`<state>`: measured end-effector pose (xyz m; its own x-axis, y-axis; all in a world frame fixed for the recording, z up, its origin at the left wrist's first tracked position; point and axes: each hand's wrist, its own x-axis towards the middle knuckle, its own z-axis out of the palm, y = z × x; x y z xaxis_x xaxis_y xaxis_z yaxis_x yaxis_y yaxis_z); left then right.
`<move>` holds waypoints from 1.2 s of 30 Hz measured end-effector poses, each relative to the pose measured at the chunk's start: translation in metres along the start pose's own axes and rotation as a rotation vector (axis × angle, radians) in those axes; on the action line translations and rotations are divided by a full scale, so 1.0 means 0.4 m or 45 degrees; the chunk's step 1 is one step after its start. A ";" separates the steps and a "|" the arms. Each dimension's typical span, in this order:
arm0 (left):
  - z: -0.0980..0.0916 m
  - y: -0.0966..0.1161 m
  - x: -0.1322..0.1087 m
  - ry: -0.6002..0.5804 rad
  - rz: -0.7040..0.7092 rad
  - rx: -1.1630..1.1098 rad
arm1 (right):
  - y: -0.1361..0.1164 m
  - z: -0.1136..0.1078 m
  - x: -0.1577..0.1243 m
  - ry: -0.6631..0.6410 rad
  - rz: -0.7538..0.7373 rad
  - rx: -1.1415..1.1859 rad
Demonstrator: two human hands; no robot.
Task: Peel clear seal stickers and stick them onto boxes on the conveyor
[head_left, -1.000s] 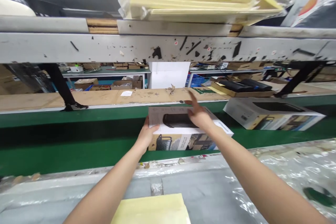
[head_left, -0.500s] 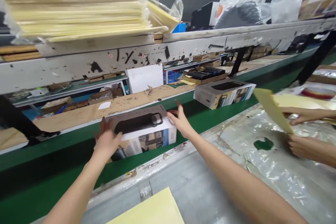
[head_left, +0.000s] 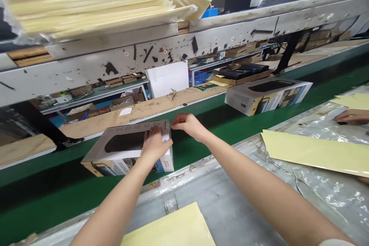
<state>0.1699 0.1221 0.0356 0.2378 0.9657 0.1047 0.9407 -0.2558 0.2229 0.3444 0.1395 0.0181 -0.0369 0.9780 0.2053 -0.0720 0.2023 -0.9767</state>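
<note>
A white printed product box (head_left: 121,146) with a dark item pictured on top lies on the green conveyor belt (head_left: 52,192). My left hand (head_left: 155,144) rests on the box's right top end, fingers curled over its edge. My right hand (head_left: 187,125) is at the box's far right corner, fingers pinched together at the edge. A second, similar box (head_left: 268,94) lies further right on the belt.
A pale yellow sheet (head_left: 173,230) lies on the plastic-covered bench in front of me. Another yellow sheet (head_left: 314,153) lies to the right near another person's hand (head_left: 353,116). A stack of yellow sheets (head_left: 86,4) sits on the overhead shelf (head_left: 144,57).
The box has shifted left along the belt and my left hand moved from its left end to its right end. The other person's yellow sheet now lies flat.
</note>
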 end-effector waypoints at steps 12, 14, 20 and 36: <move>-0.002 -0.027 -0.015 0.047 0.012 0.034 | 0.016 0.054 0.041 -0.135 0.321 0.092; -0.002 -0.029 -0.016 0.048 0.004 0.029 | 0.020 0.074 0.048 -0.121 0.325 0.003; -0.007 -0.038 -0.023 0.050 -0.012 0.007 | 0.034 0.121 0.064 -0.027 0.270 -0.453; -0.033 -0.061 -0.035 0.056 0.090 -0.029 | 0.104 0.120 -0.089 -0.476 -0.412 -1.248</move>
<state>0.1405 0.1140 0.0413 0.2923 0.9423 0.1632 0.9161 -0.3249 0.2351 0.2949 0.1108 -0.0266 -0.4711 0.8275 0.3055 0.6846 0.5614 -0.4650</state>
